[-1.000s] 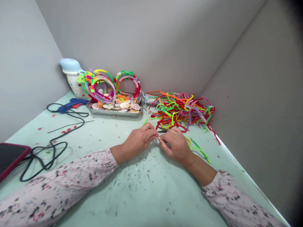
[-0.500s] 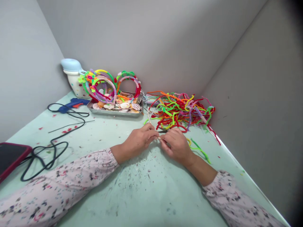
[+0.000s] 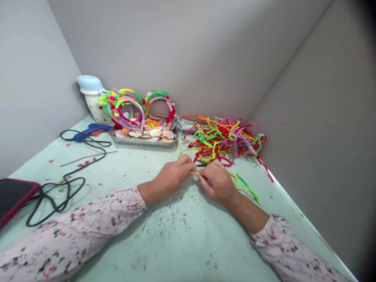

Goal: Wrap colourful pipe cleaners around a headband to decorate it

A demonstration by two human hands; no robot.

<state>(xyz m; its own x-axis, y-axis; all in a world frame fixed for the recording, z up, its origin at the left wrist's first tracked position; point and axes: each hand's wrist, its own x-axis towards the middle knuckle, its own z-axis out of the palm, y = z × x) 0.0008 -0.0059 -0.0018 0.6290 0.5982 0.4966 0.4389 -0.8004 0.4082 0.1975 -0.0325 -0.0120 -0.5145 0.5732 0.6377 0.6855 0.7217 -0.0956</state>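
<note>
My left hand and my right hand meet over the table with fingertips almost touching. Both are closed in a pinch on a small pale piece, mostly hidden by the fingers, its kind unclear. Just behind my fingers lie scissors with red handles and dark blades, partly covered by my right hand. A thin pale strand shows behind my left hand; whether it joins the piece I cannot tell. Beyond is a heap of coloured pipe cleaners.
A metal tray of seashells stands at the back, with pipe-cleaner-wrapped headbands on it. To its left are a white cup with a blue lid and a blue glue gun. A black cord loops near a red-cased phone.
Both hands stay together in nearly the same place, fingers still pinched. The whole view has shifted slightly, and less of the pale strand shows above my left hand.
</note>
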